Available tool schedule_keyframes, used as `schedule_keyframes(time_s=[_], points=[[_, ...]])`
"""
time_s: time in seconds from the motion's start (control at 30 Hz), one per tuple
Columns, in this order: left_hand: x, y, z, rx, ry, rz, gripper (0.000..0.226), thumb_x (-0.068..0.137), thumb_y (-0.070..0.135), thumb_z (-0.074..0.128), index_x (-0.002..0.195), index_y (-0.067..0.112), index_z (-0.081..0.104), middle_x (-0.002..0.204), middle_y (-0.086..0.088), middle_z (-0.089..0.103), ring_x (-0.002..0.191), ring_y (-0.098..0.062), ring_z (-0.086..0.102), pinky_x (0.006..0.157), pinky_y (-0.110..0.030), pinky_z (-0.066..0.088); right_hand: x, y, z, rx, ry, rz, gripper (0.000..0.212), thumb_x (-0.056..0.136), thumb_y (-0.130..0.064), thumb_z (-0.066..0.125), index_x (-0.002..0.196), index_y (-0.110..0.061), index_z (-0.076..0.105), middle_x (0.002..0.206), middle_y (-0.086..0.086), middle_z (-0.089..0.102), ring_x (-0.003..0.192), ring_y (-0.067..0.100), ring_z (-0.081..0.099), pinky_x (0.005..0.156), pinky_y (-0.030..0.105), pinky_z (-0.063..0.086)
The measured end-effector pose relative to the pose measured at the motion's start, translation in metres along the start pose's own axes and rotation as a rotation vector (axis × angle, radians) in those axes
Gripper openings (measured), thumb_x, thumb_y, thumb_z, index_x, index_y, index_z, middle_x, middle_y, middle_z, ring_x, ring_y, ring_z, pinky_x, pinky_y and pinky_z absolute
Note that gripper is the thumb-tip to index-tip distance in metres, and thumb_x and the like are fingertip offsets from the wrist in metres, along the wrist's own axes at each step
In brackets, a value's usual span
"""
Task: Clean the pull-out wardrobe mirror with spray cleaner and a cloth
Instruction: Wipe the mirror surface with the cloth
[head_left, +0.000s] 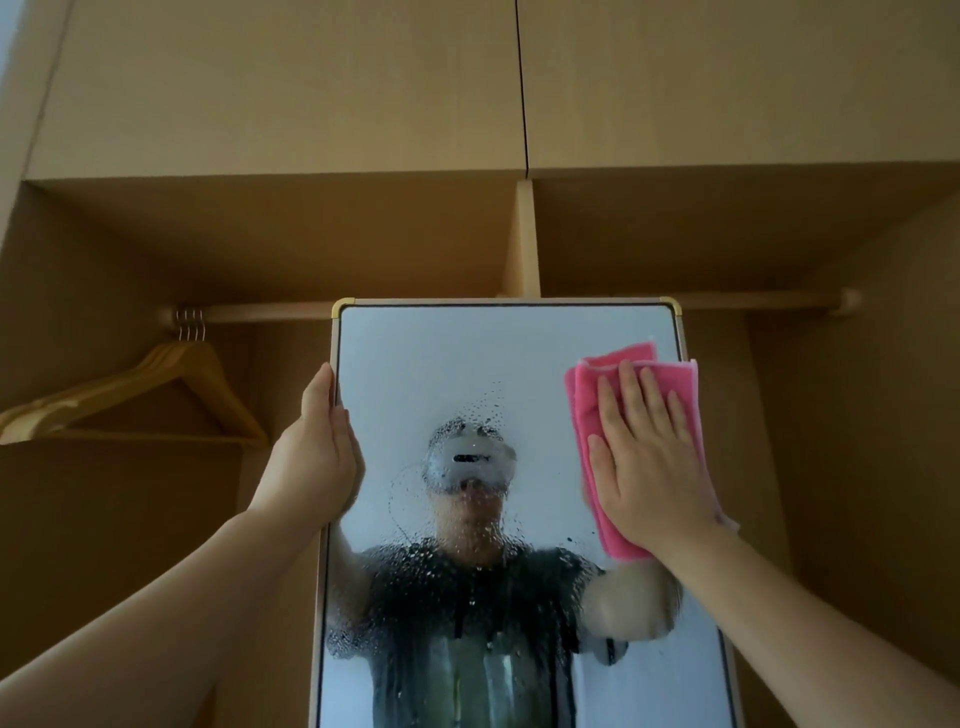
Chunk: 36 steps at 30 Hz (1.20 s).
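The pull-out mirror (415, 364) stands upright in front of me, with a pale frame and brass corner caps. Droplets and runs of spray cover its middle and lower glass. My left hand (317, 447) grips the mirror's left edge, thumb on the front. My right hand (649, 457) lies flat, fingers spread, pressing a folded pink cloth (587, 395) against the glass at the upper right, near the right frame edge. The cloth overlaps that edge a little. No spray bottle is in view.
Behind the mirror is the open wooden wardrobe with a hanging rail (270, 313). Several wooden hangers (171, 374) hang at the rail's left end. A vertical divider (524, 239) stands above the mirror's top, with closed upper cabinet doors (291, 88) overhead.
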<state>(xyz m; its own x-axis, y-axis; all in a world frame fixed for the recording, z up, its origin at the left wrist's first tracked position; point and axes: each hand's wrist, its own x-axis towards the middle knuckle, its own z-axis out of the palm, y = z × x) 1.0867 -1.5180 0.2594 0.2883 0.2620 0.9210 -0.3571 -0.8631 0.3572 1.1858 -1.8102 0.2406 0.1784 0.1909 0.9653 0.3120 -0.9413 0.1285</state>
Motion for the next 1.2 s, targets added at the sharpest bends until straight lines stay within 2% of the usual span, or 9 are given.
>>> schedule_keyframes(time_s=[0.2,0.33,0.53,0.63,0.77,0.87,1.0,1.13,1.2], points=[[-0.002,0.003,0.000,-0.022,0.012,-0.020,0.050,0.104,0.021,0.031,0.152,0.016,0.019,0.114,-0.024,0.065,0.096,-0.038,0.063,0.081,-0.039,0.047,-0.038,-0.006,0.012,0.014,0.007,-0.063,0.057,0.103,-0.041,0.013,0.151,-0.010,0.016,0.157,0.016,0.019,0.146,0.036,0.016,0.117,0.048,0.014],[-0.004,0.004,-0.001,-0.017,0.022,-0.020,0.050,0.103,0.020,0.032,0.151,0.016,0.021,0.110,-0.027,0.065,0.094,-0.043,0.063,0.083,-0.045,0.049,-0.037,-0.002,0.012,0.015,-0.018,-0.090,0.058,0.102,-0.043,0.012,0.152,-0.014,0.011,0.159,0.014,0.015,0.148,0.034,0.011,0.118,0.050,0.013],[-0.006,0.003,0.000,-0.034,0.017,-0.021,0.049,0.104,0.020,0.030,0.152,0.016,0.021,0.106,-0.018,0.067,0.076,-0.021,0.055,0.075,-0.035,0.045,-0.020,0.008,0.007,-0.020,-0.064,-0.141,0.061,0.101,-0.046,0.011,0.153,-0.014,0.015,0.160,0.012,0.012,0.149,0.031,0.007,0.119,0.049,0.009],[-0.007,0.003,0.000,-0.047,0.013,-0.028,0.050,0.104,0.021,0.030,0.153,0.018,0.021,0.106,-0.015,0.067,0.075,-0.018,0.054,0.074,-0.032,0.044,-0.005,0.012,0.004,-0.025,-0.077,-0.153,0.060,0.101,-0.047,0.009,0.153,-0.017,0.011,0.161,0.010,0.008,0.149,0.029,0.003,0.120,0.050,0.008],[-0.007,0.003,0.000,-0.054,0.009,-0.049,0.050,0.104,0.021,0.031,0.153,0.019,0.021,0.111,-0.017,0.067,0.080,-0.019,0.055,0.077,-0.032,0.043,0.024,0.016,-0.004,-0.032,-0.067,-0.123,0.061,0.099,-0.049,0.005,0.153,-0.020,0.005,0.162,0.007,0.001,0.149,0.025,-0.002,0.121,0.048,0.003],[-0.008,0.004,-0.001,-0.046,0.016,-0.044,0.050,0.104,0.021,0.031,0.153,0.018,0.021,0.107,-0.016,0.067,0.081,-0.026,0.061,0.077,-0.036,0.048,0.055,0.021,-0.011,-0.011,-0.040,-0.044,0.063,0.098,-0.050,0.003,0.154,-0.021,0.002,0.163,0.006,-0.003,0.149,0.024,-0.007,0.121,0.047,0.000],[-0.008,0.005,0.000,-0.049,-0.003,-0.064,0.050,0.104,0.022,0.030,0.153,0.019,0.020,0.092,-0.001,0.058,0.065,-0.005,0.052,0.073,-0.032,0.044,0.082,0.025,-0.015,-0.020,-0.008,-0.010,0.063,0.099,-0.049,0.005,0.155,-0.022,0.005,0.163,0.006,0.001,0.150,0.028,-0.001,0.121,0.046,0.002],[-0.008,0.006,-0.001,-0.051,0.007,-0.061,0.049,0.105,0.023,0.029,0.153,0.019,0.020,0.092,0.001,0.057,0.072,-0.013,0.054,0.074,-0.033,0.046,0.081,0.025,-0.013,-0.027,0.014,-0.007,0.062,0.100,-0.049,0.005,0.155,-0.021,0.005,0.163,0.009,0.004,0.149,0.030,0.003,0.120,0.046,0.003],[-0.008,0.007,-0.001,-0.057,0.010,-0.061,0.049,0.105,0.023,0.029,0.153,0.019,0.021,0.092,0.003,0.056,0.071,-0.011,0.054,0.074,-0.032,0.045,0.077,0.024,-0.012,-0.022,0.018,-0.010,0.062,0.100,-0.048,0.003,0.155,-0.020,0.005,0.163,0.009,0.003,0.149,0.030,0.001,0.120,0.046,0.002]])
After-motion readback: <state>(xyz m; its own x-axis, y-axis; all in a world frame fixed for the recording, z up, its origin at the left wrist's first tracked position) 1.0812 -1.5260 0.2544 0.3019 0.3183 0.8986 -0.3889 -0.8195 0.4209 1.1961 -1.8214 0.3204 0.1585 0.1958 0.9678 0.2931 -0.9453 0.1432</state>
